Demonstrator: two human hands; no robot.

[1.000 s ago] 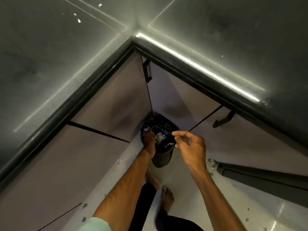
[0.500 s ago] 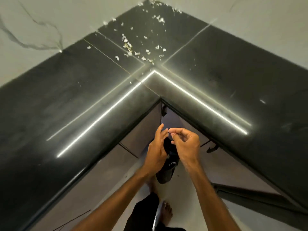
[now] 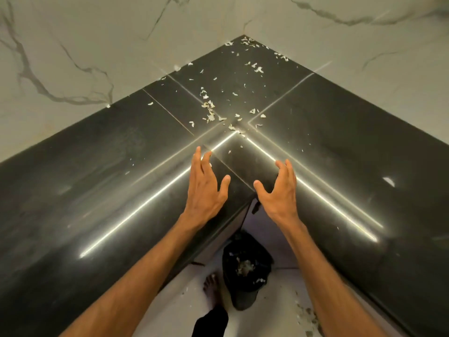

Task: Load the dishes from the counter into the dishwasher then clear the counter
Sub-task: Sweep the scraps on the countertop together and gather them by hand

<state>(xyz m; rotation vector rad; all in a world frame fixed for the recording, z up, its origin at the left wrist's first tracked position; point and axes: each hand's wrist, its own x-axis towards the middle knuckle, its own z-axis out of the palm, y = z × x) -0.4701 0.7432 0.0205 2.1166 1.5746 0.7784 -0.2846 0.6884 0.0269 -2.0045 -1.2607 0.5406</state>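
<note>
My left hand (image 3: pixel 206 188) and my right hand (image 3: pixel 279 190) hovered over the inner corner of the dark counter (image 3: pixel 97 190), side by side with a gap between them, palms turned toward each other. On both, the fingers were spread apart and loosely bent, holding nothing; whether the fingertips touched the stone I could not tell. The pale scraps (image 3: pixel 209 113) lay scattered at twelve o'clock from my hands, thickest where the slab seams crossed and thinning toward the far corner against the marble wall (image 3: pixel 97 57). At six o'clock, below the counter edge, the black-lined bin (image 3: pixel 245 263) stood on the floor (image 3: pixel 175 307) with scraps inside, my bare foot (image 3: pixel 211 285) just beside it at nine o'clock
</note>
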